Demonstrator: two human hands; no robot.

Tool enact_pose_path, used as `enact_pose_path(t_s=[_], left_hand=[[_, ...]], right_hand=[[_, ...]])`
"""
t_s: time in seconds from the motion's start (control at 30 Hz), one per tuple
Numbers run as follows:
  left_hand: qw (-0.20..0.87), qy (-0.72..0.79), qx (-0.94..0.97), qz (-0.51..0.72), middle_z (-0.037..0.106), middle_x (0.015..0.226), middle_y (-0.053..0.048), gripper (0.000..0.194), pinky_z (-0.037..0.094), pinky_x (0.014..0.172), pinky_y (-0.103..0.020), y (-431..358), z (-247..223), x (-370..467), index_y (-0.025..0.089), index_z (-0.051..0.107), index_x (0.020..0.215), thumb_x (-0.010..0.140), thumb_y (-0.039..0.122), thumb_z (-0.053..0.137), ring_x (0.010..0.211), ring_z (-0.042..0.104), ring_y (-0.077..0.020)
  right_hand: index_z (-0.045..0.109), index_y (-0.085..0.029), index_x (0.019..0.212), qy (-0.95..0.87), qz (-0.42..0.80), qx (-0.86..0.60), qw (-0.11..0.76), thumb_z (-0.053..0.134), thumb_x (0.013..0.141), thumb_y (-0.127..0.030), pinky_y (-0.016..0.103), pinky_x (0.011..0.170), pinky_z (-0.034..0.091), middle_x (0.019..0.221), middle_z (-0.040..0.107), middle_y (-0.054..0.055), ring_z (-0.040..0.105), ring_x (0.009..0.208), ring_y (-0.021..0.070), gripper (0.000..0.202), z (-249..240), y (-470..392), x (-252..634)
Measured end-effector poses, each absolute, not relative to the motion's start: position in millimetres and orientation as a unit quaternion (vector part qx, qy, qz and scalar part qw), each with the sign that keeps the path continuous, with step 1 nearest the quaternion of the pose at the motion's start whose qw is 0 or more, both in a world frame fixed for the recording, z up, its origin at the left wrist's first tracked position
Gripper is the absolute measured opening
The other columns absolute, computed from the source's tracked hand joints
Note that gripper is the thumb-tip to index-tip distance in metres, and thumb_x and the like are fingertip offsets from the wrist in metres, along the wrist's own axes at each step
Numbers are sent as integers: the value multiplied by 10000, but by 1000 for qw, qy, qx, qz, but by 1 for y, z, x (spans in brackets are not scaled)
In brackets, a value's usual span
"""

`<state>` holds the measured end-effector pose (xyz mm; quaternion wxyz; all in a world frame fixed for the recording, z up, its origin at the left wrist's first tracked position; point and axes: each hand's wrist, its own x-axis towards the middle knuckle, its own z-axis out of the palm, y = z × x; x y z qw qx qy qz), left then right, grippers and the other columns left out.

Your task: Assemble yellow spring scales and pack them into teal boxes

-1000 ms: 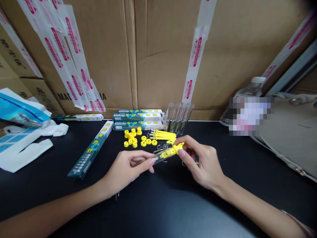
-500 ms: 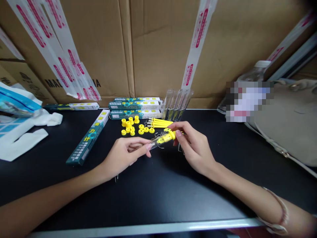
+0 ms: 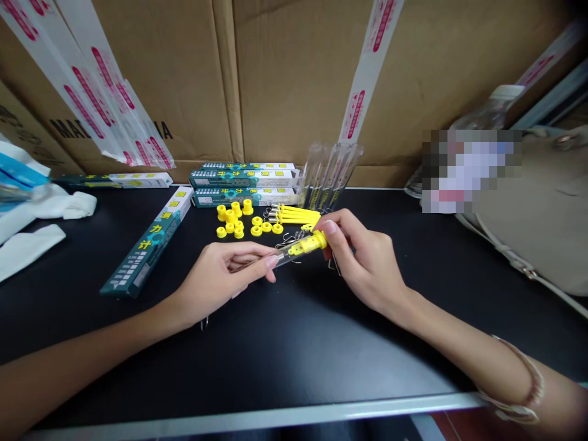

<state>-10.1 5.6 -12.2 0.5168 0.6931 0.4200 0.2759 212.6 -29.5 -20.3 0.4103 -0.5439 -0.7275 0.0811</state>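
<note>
My left hand (image 3: 223,278) is closed around the clear tube of a spring scale (image 3: 285,252), which slants up to the right. A hook sticks out below that hand. At the tube's other end, my right hand (image 3: 362,257) pinches the yellow end cap (image 3: 318,240) between thumb and fingers. A yellow toothed piece shows inside the tube, near the cap. Just behind my hands lie yellow scale strips with springs (image 3: 296,215), loose wire hooks (image 3: 289,237) and several yellow plugs and rings (image 3: 235,211). Part of a metal hook shows under my right hand.
Clear tubes (image 3: 328,174) stand upright against the cardboard boxes (image 3: 285,79). Printed spring scale boxes (image 3: 243,197) are stacked beside them, and another box (image 3: 147,245) lies at left. White-and-blue packaging (image 3: 41,208) is far left; a bottle (image 3: 482,113) and beige bag (image 3: 537,214) are right.
The view has shifted slightly, so the scene sits higher and the left side further left. Both hands keep their hold on the tube and cap, and the cap appears closer to the tube's end.
</note>
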Motion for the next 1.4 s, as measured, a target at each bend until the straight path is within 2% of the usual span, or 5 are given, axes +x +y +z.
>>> enact_pose_path(t_s=[0.47,0.57,0.83,1.13,1.4], left_hand=[[558,408,661,292,722,693,-35,324,224,328,-177,11,-14,-12,132,750,986,821,399,673,375,374,-35],[553,411,665,287,720,676,-34,320,264,356,-177,9,-13,-12,127,755,990,814,382,675,383,367,-35],[523,421,693,264,730,697,-23,291,310,384,-178,4,-9,-9,134,763,984,814,352,671,430,407,-56],[551,417,659,298,725,723,-29,336,264,361,-162,11,-16,-11,132,742,1005,816,405,692,381,378,-22],[539,425,671,281,729,721,-42,332,298,380,-163,6,-14,-12,128,751,984,815,407,686,403,385,-32]], right_hand=[[518,-222,1071,-758,63,-524,384,385,1013,-366,276,594,410,776,620,10,557,604,155,205,-18,-26,221],[514,-223,948,-766,50,-509,389,386,1015,-337,272,593,394,730,559,0,511,599,149,183,-17,-26,220],[372,-228,591,-771,68,-521,360,349,1032,-400,290,522,297,541,438,-24,405,470,127,474,-18,-23,219],[503,-219,971,-743,112,-548,367,280,1037,-447,279,622,363,785,546,1,507,664,154,326,-18,-23,221],[404,-214,743,-774,87,-514,358,333,1043,-350,269,613,319,719,456,-15,438,632,132,337,-15,-23,220]])
